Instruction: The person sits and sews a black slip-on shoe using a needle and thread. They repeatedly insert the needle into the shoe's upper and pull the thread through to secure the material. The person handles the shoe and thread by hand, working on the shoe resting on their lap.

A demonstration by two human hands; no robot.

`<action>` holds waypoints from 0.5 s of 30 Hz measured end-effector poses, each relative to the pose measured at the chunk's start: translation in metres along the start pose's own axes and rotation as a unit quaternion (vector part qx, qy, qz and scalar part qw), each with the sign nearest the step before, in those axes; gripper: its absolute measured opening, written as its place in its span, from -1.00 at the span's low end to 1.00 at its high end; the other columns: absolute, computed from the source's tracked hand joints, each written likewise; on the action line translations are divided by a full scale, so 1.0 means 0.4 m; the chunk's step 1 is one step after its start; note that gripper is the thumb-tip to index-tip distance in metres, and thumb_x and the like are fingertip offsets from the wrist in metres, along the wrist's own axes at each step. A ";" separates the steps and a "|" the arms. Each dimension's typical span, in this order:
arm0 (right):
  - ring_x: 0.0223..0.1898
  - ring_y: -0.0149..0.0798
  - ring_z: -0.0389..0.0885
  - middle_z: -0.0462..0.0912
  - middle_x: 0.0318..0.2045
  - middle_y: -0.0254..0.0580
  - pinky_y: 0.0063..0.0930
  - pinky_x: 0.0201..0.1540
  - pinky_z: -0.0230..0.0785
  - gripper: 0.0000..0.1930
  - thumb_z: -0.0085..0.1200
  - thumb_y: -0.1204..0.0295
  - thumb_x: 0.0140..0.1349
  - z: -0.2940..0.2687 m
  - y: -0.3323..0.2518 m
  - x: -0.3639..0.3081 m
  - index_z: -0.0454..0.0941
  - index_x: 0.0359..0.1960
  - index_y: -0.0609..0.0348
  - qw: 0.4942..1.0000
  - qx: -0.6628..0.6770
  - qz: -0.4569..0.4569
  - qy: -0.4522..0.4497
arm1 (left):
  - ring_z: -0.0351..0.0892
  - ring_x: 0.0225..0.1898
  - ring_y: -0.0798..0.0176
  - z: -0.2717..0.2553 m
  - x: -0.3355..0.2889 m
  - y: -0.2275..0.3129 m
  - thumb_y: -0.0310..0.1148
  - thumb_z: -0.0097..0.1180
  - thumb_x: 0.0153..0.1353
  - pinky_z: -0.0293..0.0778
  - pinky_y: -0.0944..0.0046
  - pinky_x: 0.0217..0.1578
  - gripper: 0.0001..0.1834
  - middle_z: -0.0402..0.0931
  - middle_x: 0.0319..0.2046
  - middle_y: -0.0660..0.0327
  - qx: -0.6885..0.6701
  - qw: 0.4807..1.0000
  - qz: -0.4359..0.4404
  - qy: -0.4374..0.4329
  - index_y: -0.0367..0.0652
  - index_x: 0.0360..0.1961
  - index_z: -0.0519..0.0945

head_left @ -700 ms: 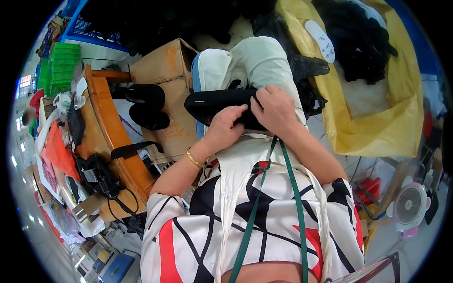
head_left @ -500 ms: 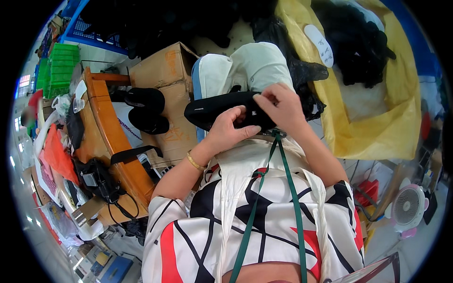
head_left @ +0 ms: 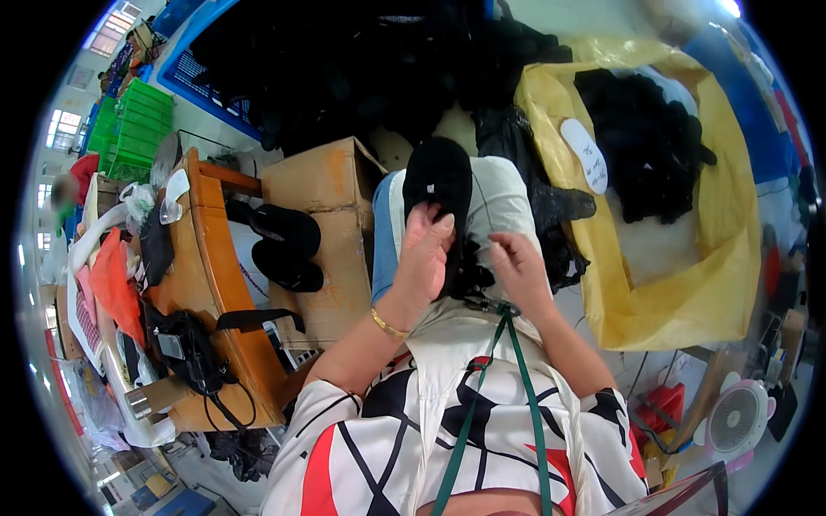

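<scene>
My left hand [head_left: 428, 258] grips a black fabric shoe upper [head_left: 439, 176] by its near end, the thumb lying on top. The piece stands lengthwise over my lap, its rounded end pointing away from me, with a small white mark inside. To its right, my right hand [head_left: 520, 271] is apart from it, thumb and fingertips pinched together; whatever they hold is too fine to make out. Pale cloth [head_left: 499, 189] covers my knees beneath both hands. Some loose black material [head_left: 473, 271] lies in my lap between the hands.
Left, two black shoe uppers [head_left: 291, 245] rest beside a cardboard box [head_left: 314, 176] and an orange wooden stand [head_left: 202, 258]. A yellow bag [head_left: 662, 318] at right holds black pieces and a white insole [head_left: 583, 155]. Ahead is a blue crate [head_left: 206, 86]; a fan [head_left: 738, 417] stands lower right.
The shoe upper has turned from lying crosswise to pointing away from me. My right hand has come off it and moved down towards me; my left hand still holds it.
</scene>
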State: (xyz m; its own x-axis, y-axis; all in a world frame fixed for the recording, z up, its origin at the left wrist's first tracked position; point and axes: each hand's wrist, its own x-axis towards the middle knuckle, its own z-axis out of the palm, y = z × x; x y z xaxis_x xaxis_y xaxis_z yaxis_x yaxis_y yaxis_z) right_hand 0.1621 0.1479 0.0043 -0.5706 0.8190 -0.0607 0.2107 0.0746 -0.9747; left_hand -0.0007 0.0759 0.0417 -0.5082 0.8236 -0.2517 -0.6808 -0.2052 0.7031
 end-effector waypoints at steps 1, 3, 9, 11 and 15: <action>-0.28 -0.31 0.56 0.56 -0.26 -0.15 -0.48 -0.18 0.44 -0.76 0.14 0.42 0.34 0.014 -0.007 0.007 0.58 -0.05 0.30 0.999 -0.028 -0.014 -0.009 | 0.26 0.31 0.28 -0.007 0.002 -0.004 -0.48 0.10 0.31 0.19 0.18 0.31 -0.30 0.21 0.33 0.10 0.007 1.000 -0.020 -0.012 -0.26 0.42 0.11; -0.26 -0.25 0.58 0.57 -0.25 -0.10 -0.44 -0.18 0.46 -0.75 0.14 0.41 0.33 0.033 -0.014 0.016 0.58 -0.03 0.29 0.997 -0.061 -0.030 -0.026 | 0.12 0.41 0.17 -0.010 -0.012 -0.023 -0.46 0.12 0.30 0.08 0.11 0.38 -0.21 0.10 0.41 0.03 0.038 0.997 -0.055 0.040 -0.28 0.46 0.00; -0.33 -0.16 0.57 0.55 -0.29 -0.06 -0.39 -0.26 0.45 -0.73 0.18 0.37 0.32 0.055 -0.010 0.018 0.58 -0.05 0.28 0.995 -0.084 -0.038 -0.047 | -0.03 0.49 0.05 -0.056 -0.044 -0.037 -0.45 0.14 0.30 0.00 0.13 0.43 -0.14 -0.04 0.46 -0.12 0.175 0.978 -0.111 -0.023 -0.41 0.47 -0.10; -0.37 -0.14 0.57 0.55 -0.31 -0.06 -0.36 -0.29 0.45 -0.73 0.19 0.35 0.30 0.058 -0.009 0.022 0.59 -0.07 0.28 0.994 -0.090 -0.046 -0.043 | -0.04 0.49 0.02 -0.053 -0.052 -0.030 -0.47 0.15 0.29 -0.01 0.11 0.44 -0.16 -0.03 0.45 -0.15 0.176 0.977 -0.109 -0.046 -0.42 0.45 -0.06; -0.39 -0.09 0.57 0.55 -0.40 -0.05 -0.29 -0.31 0.44 -0.74 0.22 0.30 0.27 0.072 -0.012 0.041 0.63 -0.19 0.28 0.989 -0.132 -0.043 -0.044 | 0.17 0.38 0.17 -0.056 -0.064 -0.015 -0.51 0.14 0.29 0.14 0.19 0.39 -0.30 0.18 0.33 0.01 0.193 0.972 -0.123 -0.057 -0.36 0.39 0.13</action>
State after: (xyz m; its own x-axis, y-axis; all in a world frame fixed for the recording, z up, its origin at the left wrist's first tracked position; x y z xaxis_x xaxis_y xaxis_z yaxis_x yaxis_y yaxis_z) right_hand 0.1289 0.1444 0.0015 -0.6599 0.7513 -0.0099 0.3524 0.2978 -0.8872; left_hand 0.0048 0.0444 0.0290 -0.2783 0.8802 -0.3845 -0.5155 0.2010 0.8330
